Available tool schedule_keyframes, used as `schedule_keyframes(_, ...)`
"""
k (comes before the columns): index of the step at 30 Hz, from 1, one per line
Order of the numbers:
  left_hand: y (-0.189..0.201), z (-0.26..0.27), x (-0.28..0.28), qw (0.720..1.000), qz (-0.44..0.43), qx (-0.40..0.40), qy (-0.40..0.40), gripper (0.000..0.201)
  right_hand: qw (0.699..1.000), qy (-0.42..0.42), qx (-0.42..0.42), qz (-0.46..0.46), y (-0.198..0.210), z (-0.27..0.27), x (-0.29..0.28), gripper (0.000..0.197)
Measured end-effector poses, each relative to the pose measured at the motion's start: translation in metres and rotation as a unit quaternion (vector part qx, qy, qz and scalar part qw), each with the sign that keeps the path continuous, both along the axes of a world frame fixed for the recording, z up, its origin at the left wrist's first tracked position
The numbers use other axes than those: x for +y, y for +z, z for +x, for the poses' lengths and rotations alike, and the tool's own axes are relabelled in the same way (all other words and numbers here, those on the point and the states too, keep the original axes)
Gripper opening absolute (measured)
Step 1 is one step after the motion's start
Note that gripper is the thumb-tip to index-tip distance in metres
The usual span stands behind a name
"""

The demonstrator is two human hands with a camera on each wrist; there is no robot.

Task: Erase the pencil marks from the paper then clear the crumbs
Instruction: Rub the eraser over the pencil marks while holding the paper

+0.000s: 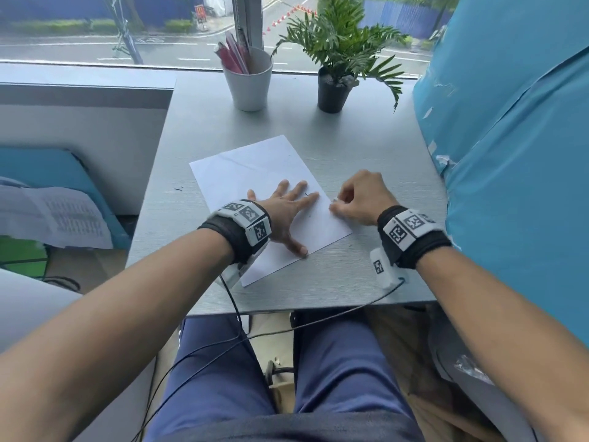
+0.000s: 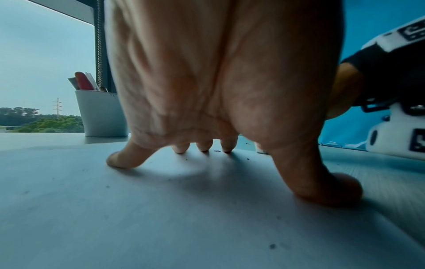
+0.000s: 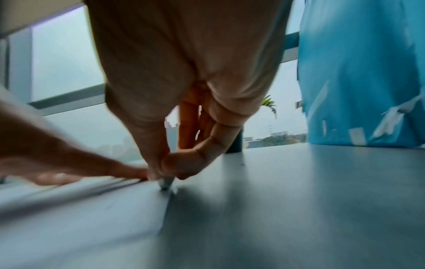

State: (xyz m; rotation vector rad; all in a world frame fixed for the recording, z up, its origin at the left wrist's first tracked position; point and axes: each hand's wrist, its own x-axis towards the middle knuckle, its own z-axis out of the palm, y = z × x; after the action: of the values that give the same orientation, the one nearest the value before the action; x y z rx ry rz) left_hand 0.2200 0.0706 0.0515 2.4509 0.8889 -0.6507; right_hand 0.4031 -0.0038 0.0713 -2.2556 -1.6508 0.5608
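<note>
A white sheet of paper (image 1: 248, 167) lies slanted on the grey table (image 1: 366, 148). My left hand (image 1: 291, 215) presses flat on it with fingers spread; the left wrist view shows its fingertips (image 2: 203, 147) and thumb down on the paper (image 2: 138, 209). My right hand (image 1: 339, 207) pinches a small eraser (image 3: 166, 183) between thumb and forefinger, its tip down at the paper's right edge, just right of the left fingertips (image 3: 128, 172). Dark crumbs (image 2: 216, 150) lie scattered on the sheet, and a few specks (image 1: 179, 188) sit on the table left of it.
A white cup of pens (image 1: 248, 81) and a potted plant (image 1: 333, 87) stand at the back by the window. A blue covered surface (image 1: 510, 154) rises along the table's right side. Wrist cables (image 1: 236, 311) hang over the front edge.
</note>
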Motion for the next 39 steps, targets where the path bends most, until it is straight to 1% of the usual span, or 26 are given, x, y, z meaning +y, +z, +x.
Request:
schedule_keyframes(1, 0.000, 0.000, 0.000, 1.000, -0.002, 0.000, 0.001, 0.132, 1.000, -0.011, 0.002, 0.010, 0.003, 0.001, 0.004, 0.018)
schedule_keyframes(2, -0.001, 0.000, 0.001, 1.000, -0.001, 0.001, -0.001, 0.133, 1.000, -0.003, 0.018, 0.018, 0.005, -0.005, 0.006, 0.019)
schedule_keyframes(3, -0.002, 0.001, 0.001, 1.000, 0.000, 0.002, -0.002, 0.134, 0.999, 0.022, 0.038, 0.020, 0.005, -0.017, 0.008, 0.019)
schedule_keyframes(5, -0.002, 0.000, 0.001, 1.000, -0.004, 0.001, 0.002, 0.135, 0.996, 0.073, 0.059, -0.014, -0.001, -0.038, 0.006, 0.017)
schedule_keyframes(6, -0.003, 0.000, 0.000, 1.000, -0.003, -0.001, 0.003, 0.135, 0.995, 0.076, 0.052, -0.025, -0.004, -0.040, 0.005, 0.017)
schedule_keyframes(10, -0.001, 0.000, -0.002, 1.000, -0.001, 0.000, 0.014, 0.135, 1.000, -0.017, 0.002, -0.018, -0.002, -0.005, 0.015, 0.018)
schedule_keyframes(11, -0.001, 0.000, -0.003, 1.000, 0.000, 0.003, 0.014, 0.136, 1.000, -0.026, -0.001, -0.010, 0.001, -0.003, 0.015, 0.018)
schedule_keyframes(12, -0.001, 0.001, -0.002, 1.000, 0.001, 0.004, 0.012, 0.136, 1.000, -0.019, 0.012, -0.001, 0.003, -0.008, 0.016, 0.018)
schedule_keyframes(14, -0.002, 0.002, -0.002, 1.000, -0.003, 0.006, 0.011, 0.137, 0.998, 0.029, 0.054, 0.003, 0.002, -0.029, 0.011, 0.017)
schedule_keyframes(16, -0.002, 0.002, -0.001, 1.000, -0.004, 0.007, 0.011, 0.139, 0.996, 0.072, 0.056, -0.017, -0.003, -0.043, 0.002, 0.017)
schedule_keyframes(17, -0.003, 0.002, -0.002, 1.000, -0.004, 0.008, 0.009, 0.140, 0.996, 0.065, 0.053, -0.026, -0.005, -0.040, 0.001, 0.018)
schedule_keyframes(18, -0.004, 0.003, -0.002, 1.000, -0.001, 0.008, 0.009, 0.140, 0.998, 0.040, 0.046, -0.027, -0.006, -0.031, 0.003, 0.019)
schedule_keyframes(21, -0.002, 0.002, -0.005, 1.000, 0.001, 0.008, 0.020, 0.141, 1.000, -0.024, -0.006, -0.015, 0.003, -0.004, 0.011, 0.018)
schedule_keyframes(22, -0.002, 0.003, -0.004, 1.000, 0.004, 0.006, 0.019, 0.142, 0.999, -0.033, -0.008, -0.004, 0.006, -0.002, 0.011, 0.018)
schedule_keyframes(24, -0.002, 0.003, -0.004, 1.000, 0.004, 0.007, 0.018, 0.142, 0.999, -0.020, 0.038, 0.004, 0.008, -0.011, 0.007, 0.018)
schedule_keyframes(25, -0.001, 0.003, -0.004, 1.000, 0.003, 0.007, 0.019, 0.142, 0.998, 0.001, 0.059, -0.012, 0.007, -0.020, 0.003, 0.018)
schedule_keyframes(27, -0.001, 0.003, -0.004, 1.000, 0.004, 0.005, 0.019, 0.142, 0.998, 0.030, 0.047, -0.033, -0.003, -0.028, -0.002, 0.018)
schedule_keyframes(30, -0.005, -0.002, -0.004, 1.000, 0.013, -0.012, 0.017, 0.139, 1.000, -0.022, -0.015, 0.002, -0.006, -0.013, 0.002, 0.017)
schedule_keyframes(31, -0.006, -0.006, -0.005, 1.000, 0.018, -0.018, 0.014, 0.138, 0.999, -0.027, -0.020, 0.010, -0.006, -0.007, 0.002, 0.017)
schedule_keyframes(35, -0.008, -0.024, -0.003, 0.998, 0.038, -0.044, -0.004, 0.133, 0.999, 0.007, 0.040, -0.028, -0.011, -0.009, -0.006, 0.017)
schedule_keyframes(39, -0.003, -0.042, -0.002, 0.994, 0.082, -0.069, -0.014, 0.119, 0.996, -0.007, 0.070, -0.045, -0.017, -0.006, -0.005, 0.017)
